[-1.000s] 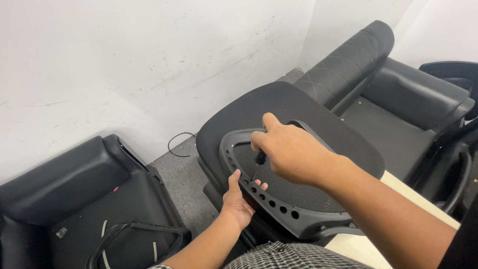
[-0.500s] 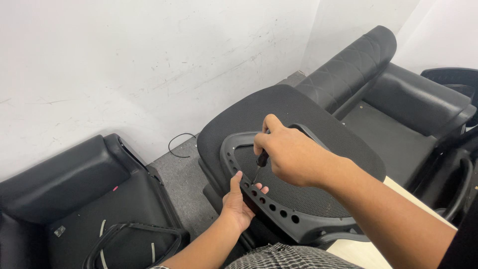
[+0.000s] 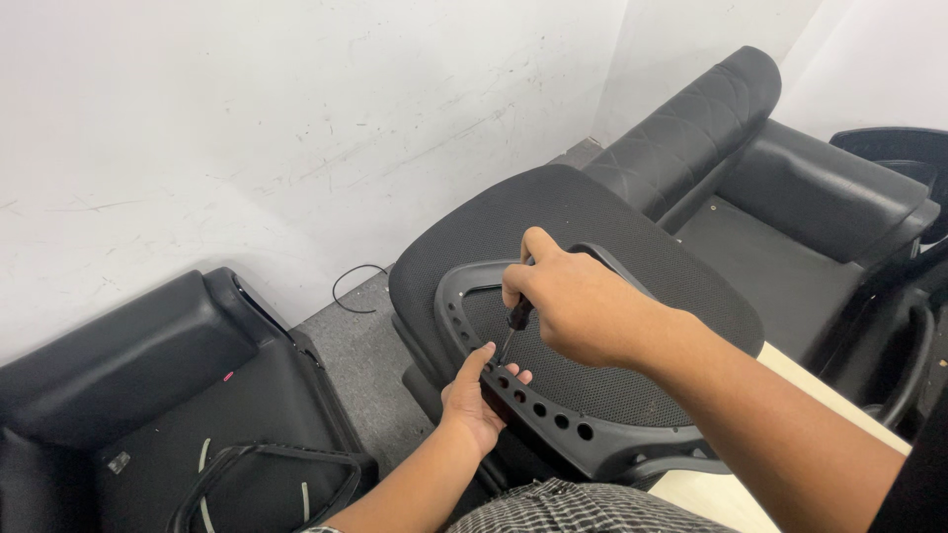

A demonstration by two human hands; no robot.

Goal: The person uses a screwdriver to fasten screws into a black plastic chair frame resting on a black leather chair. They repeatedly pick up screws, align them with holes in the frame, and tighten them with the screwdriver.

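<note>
Fingers of the right hand (image 3: 573, 306) clamp a screwdriver (image 3: 513, 326), tip down at the holed edge of the mesh chair back frame (image 3: 553, 419). The left hand (image 3: 477, 395) grips that rim from below. Grey floor (image 3: 360, 345) lies open leftward, beside the white wall (image 3: 296, 128).

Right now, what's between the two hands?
In the head view, a screwdriver runs from the right hand down toward the left hand. Its tip meets the holed rim of the black mesh chair frame, which the left hand grips.
</note>
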